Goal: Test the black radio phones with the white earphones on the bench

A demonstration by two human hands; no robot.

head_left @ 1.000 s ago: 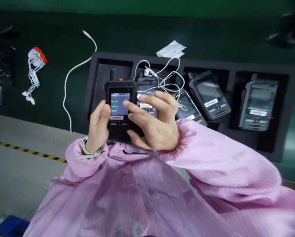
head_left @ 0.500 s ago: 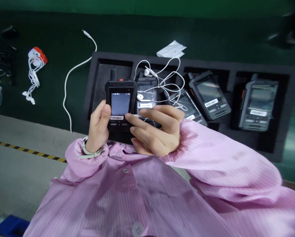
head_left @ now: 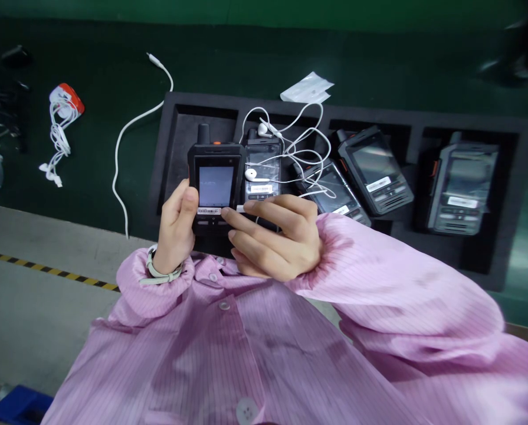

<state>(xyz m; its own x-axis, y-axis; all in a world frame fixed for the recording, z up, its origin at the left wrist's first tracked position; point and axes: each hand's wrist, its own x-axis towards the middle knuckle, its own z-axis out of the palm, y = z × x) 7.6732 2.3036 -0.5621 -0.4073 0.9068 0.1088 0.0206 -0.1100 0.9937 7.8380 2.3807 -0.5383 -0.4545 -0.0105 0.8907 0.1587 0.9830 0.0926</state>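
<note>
Upright in my left hand (head_left: 177, 221) is a black two-way radio (head_left: 216, 184) with a stubby antenna, an orange top button and a lit screen. My left thumb and fingers are closed around its left side. My right hand (head_left: 276, 236) holds nothing that I can see, its fingers stretched out and apart. One fingertip is at the radio's barcode label, just below the screen. A short white piece shows beside the right index finger; what it joins is hidden. White wired earphones (head_left: 251, 175) lie tangled over another radio (head_left: 262, 159) just to the right.
A black foam tray (head_left: 416, 127) holds more radios, including a tilted one (head_left: 376, 171) and one at the right (head_left: 462, 183). A white cable (head_left: 121, 141), bundled earphones (head_left: 60, 139) and a plastic bag (head_left: 308, 88) lie on the green table (head_left: 99, 71).
My right hand has shifted slightly left, its fingertip moving slightly left and down at the label. My left hand and the radio have stayed in place.
</note>
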